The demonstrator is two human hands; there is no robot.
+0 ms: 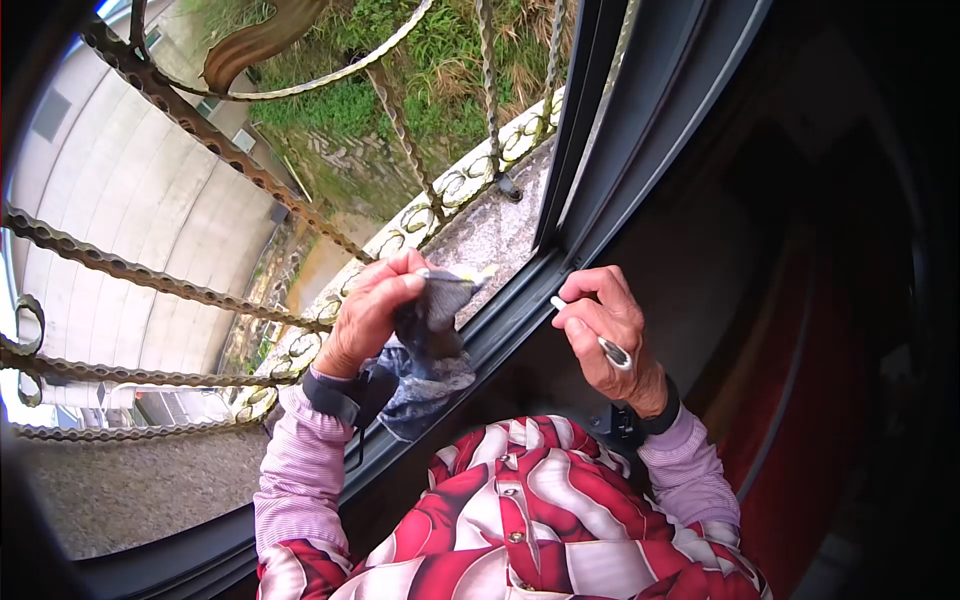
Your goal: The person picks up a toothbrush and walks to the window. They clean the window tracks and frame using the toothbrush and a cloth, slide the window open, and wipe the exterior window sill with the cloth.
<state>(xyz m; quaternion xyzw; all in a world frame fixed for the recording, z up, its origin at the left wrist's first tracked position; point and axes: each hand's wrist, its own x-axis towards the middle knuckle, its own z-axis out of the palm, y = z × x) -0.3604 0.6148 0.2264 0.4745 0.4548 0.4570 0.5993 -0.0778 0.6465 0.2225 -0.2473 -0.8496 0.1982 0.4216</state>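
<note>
My left hand (375,308) is closed on a grey and dark blue cloth (430,335), pinching its upper edge while the rest hangs crumpled over the window track (505,312). Right of the track, my right hand (608,330) grips a slim white tool (614,354). The tool's white tip pokes out between thumb and forefinger, and its wider end with a dark oval shows at the palm. That tip is near the corner of the dark window frame (575,240), with a small gap between them.
Outside the window stands an ornate metal grille (240,165) of twisted bars. Past it lie a stone ledge (485,235), greenery (420,70) and a pale curved wall (130,170). Something red (800,430) is at the right in the dark interior.
</note>
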